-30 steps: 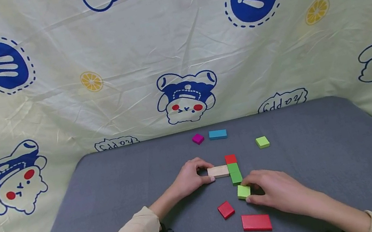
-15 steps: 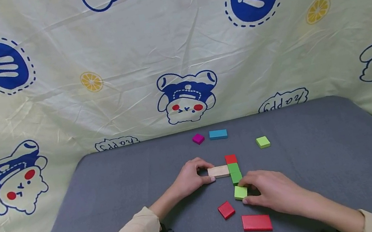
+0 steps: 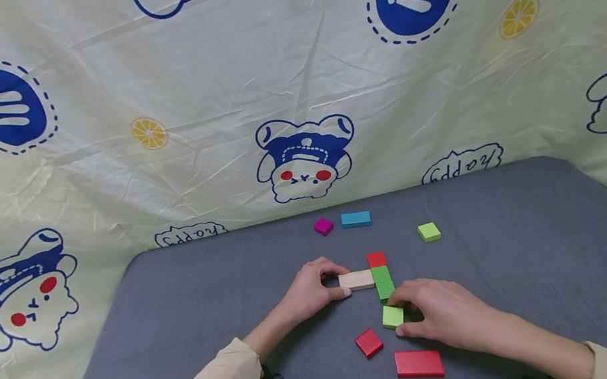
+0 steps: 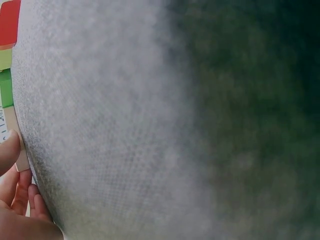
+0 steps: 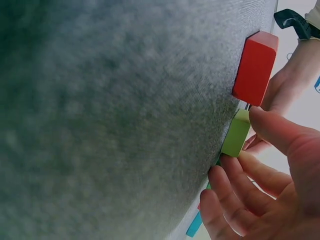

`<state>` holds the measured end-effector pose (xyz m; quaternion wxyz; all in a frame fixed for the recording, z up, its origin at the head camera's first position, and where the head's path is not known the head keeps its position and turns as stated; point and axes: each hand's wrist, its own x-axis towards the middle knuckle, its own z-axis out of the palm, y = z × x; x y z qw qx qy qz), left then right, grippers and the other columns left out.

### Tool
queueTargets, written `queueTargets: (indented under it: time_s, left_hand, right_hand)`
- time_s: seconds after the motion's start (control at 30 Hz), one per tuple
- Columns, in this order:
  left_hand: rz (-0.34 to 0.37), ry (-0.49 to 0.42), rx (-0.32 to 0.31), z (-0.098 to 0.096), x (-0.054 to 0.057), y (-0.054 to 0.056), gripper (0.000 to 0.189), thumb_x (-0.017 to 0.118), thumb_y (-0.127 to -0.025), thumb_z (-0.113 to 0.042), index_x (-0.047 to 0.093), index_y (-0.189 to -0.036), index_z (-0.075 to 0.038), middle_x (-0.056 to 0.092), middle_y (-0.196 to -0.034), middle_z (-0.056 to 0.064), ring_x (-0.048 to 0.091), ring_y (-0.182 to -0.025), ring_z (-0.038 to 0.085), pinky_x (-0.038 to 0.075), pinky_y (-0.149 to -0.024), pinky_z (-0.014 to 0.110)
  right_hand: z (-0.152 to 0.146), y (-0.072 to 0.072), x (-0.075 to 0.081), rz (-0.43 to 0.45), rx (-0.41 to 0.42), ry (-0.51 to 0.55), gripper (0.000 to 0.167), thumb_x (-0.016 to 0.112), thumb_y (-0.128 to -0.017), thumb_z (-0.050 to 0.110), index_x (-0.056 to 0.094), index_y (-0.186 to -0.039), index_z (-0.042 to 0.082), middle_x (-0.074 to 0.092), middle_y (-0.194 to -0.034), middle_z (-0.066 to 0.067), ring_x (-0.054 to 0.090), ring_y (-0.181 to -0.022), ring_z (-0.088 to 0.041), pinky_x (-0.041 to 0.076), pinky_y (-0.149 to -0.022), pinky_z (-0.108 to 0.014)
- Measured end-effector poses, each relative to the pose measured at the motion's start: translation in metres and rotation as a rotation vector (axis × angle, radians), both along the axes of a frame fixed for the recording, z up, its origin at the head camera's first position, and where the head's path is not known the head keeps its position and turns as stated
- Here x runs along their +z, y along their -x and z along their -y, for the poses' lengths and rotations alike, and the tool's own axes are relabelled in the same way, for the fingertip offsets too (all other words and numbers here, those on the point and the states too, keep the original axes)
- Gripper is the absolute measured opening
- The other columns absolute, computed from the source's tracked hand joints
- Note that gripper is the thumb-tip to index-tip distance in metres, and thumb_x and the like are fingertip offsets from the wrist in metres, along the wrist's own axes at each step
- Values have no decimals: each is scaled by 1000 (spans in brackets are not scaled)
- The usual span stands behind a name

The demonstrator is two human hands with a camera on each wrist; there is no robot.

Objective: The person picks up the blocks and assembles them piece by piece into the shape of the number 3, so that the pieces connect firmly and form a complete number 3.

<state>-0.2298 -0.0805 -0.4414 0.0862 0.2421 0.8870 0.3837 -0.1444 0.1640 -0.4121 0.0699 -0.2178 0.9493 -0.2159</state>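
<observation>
Block count on the table [image 3: 205, 288]: 3 red, 2 lime, 1 wood, 1 magenta, 1 blue, plus green; can't tell if green is one piece or two.

Lower centre: the left grip [image 3: 310, 291] pinches the wood block [image 3: 357, 281] at its left end, thumb and fingers about a block's width apart. Wood's right end meets the green section [image 3: 384, 284]; small red block [image 3: 376, 259] sits just above green.

The right grip [image 3: 443, 307] pinches the near lime block [image 3: 392, 317], thumb and fingertips on it, just below green. Red square [image 3: 369, 343] and red rectangle [image 3: 419, 364] lie nearer the bottom edge.

Vs 1 s ago: right grip and its lime block shifted slightly left; left grip unchanged.
</observation>
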Motion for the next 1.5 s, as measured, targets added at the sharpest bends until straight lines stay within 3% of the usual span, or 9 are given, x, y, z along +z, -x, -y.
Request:
queueTargets:
  time_s: [0.37, 1.5]
  left_hand:
    - [23, 8, 14, 0, -1, 1, 26, 77, -85, -19, 74, -112, -18, 62, -105, -8, 50, -103, 15, 41, -93, 38]
    - [28, -17, 6, 1, 0, 0, 25, 78, -85, -19, 75, -110, -18, 62, -104, -8, 51, -102, 15, 40, -93, 37]
  right_hand:
    - [-7, -1, 2, -99, 23, 23, 27, 83, -79, 25, 72, -103, 26, 59, -95, 17, 54, -83, -5, 49, -72, -32]
    - [-4, 11, 0, -77, 13, 5, 22, 83, -79, 23, 75, -99, 27, 60, -95, 17, 56, -90, -9, 49, -77, -38]
